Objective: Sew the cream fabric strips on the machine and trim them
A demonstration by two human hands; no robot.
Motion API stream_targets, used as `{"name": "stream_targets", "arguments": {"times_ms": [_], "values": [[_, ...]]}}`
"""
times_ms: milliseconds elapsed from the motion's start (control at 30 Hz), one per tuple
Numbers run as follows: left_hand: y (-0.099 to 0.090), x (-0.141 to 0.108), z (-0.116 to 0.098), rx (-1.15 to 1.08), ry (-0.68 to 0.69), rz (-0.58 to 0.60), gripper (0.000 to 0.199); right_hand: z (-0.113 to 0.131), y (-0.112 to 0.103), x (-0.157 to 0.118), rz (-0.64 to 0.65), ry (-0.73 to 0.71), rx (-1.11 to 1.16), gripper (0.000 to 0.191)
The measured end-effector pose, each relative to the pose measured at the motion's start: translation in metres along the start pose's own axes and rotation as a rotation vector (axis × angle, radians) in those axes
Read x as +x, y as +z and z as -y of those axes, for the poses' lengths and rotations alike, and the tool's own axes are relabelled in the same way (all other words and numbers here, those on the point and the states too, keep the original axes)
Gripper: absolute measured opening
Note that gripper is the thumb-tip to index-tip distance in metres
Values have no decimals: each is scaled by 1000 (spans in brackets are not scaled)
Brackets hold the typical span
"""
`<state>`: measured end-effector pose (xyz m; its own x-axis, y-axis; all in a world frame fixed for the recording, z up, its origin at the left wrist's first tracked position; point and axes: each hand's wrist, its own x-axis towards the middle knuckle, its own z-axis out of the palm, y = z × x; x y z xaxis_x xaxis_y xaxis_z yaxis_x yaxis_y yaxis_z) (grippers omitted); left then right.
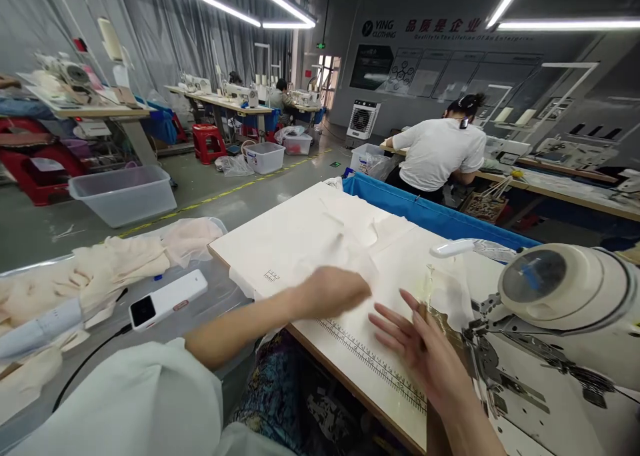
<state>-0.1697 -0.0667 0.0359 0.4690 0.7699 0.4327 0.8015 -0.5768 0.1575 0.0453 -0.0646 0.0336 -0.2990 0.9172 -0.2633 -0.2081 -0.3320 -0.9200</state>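
My left hand (pixel 336 292) is closed above the white table (pixel 270 243), blurred by motion; pale, thin fabric (pixel 357 263) shows right behind it, and what its fingers hold is too blurred to tell. My right hand (pixel 417 349) has its fingers spread, palm turned left, over the ruler markings (pixel 373 359) near the front edge, with nothing in it. More white fabric (pixel 390 229) lies toward the back of the table. Right of my right hand stands the sewing machine (pixel 555 289), with a white piece (pixel 450 289) lying beside it.
A clear bin (pixel 233 309) on the left holds pale fabric (pixel 120 263) and a white device (pixel 169 299) with a cable. A blue cloth trough (pixel 430 219) runs behind the table. A person in a white shirt (pixel 435 153) sits beyond it, back turned.
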Motion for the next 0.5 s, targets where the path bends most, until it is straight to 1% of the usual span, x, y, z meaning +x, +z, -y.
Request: {"name": "stream_targets", "arguments": {"times_ms": [33, 67, 100, 133, 167, 200, 233, 267, 300, 367, 400, 433, 467, 500], "values": [[10, 4, -18, 50, 100, 88, 18, 3, 8, 13, 10, 11, 14, 61], [19, 5, -36, 80, 180, 139, 17, 5, 14, 24, 20, 26, 6, 55], [26, 4, -51, 41, 306, 176, 16, 6, 18, 32, 8, 16, -12, 49], [31, 1, -63, -35, 420, 181, 14, 6, 19, 37, -14, -6, -35, 43], [33, -3, -72, -122, 507, 168, 13, 5, 19, 38, -42, -36, -51, 40], [32, -7, -77, -211, 566, 146, 14, 5, 16, 35, -75, -73, -62, 38], [28, -10, -78, -284, 575, 117, 16, 4, 12, 28, -104, -108, -70, 39], [22, -11, -74, -333, 534, 84, 17, 4, 5, 17, -130, -131, -77, 41], [16, -10, -67, -359, 461, 46, 18, 3, -3, 4, -154, -141, -90, 44], [7, -2, -47, -346, 245, -34, 23, 1, -23, -29, -212, -131, -148, 46], [6, 4, -35, -306, 146, -61, 27, -2, -35, -48, -246, -113, -181, 46], [7, 11, -25, -250, 72, -50, 29, -6, -45, -68, -281, -90, -215, 46], [12, 18, -17, -186, 33, -4, 31, -12, -56, -87, -324, -75, -247, 45], [18, 24, -12, -122, 20, 71, 34, -19, -65, -107, -343, -12, -287, 44]]}}
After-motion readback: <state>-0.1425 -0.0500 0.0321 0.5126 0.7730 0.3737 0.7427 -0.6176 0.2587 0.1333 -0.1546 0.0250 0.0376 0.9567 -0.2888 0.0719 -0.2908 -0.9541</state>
